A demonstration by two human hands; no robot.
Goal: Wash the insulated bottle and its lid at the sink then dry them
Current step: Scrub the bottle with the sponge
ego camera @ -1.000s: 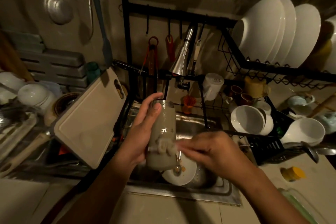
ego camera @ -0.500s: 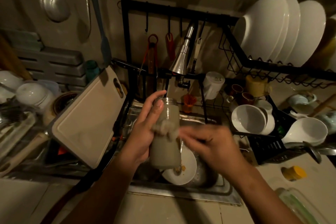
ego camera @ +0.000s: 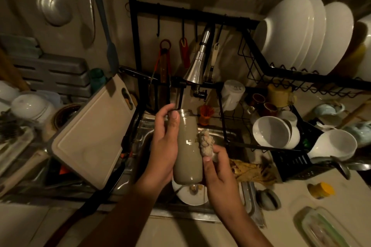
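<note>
Bottle (ego camera: 187, 158) upright over sink (ego camera: 143, 136), under tap (ego camera: 195, 68). Cutting board (ego camera: 94, 136) crowds left, dish rack (ego camera: 289, 158) right. My left hand (ego camera: 162, 146) grips its side; right hand (ego camera: 218, 174) pinches scrubber (ego camera: 205, 144) against it. Beige, glossy, mouth up.

The scene was dim and yellowish, with deep shadow along the bottom left. Soft glare sat on the faucet head (ego camera: 195, 70) and white plates (ego camera: 289, 32), and wide-angle distortion curved the edges.
</note>
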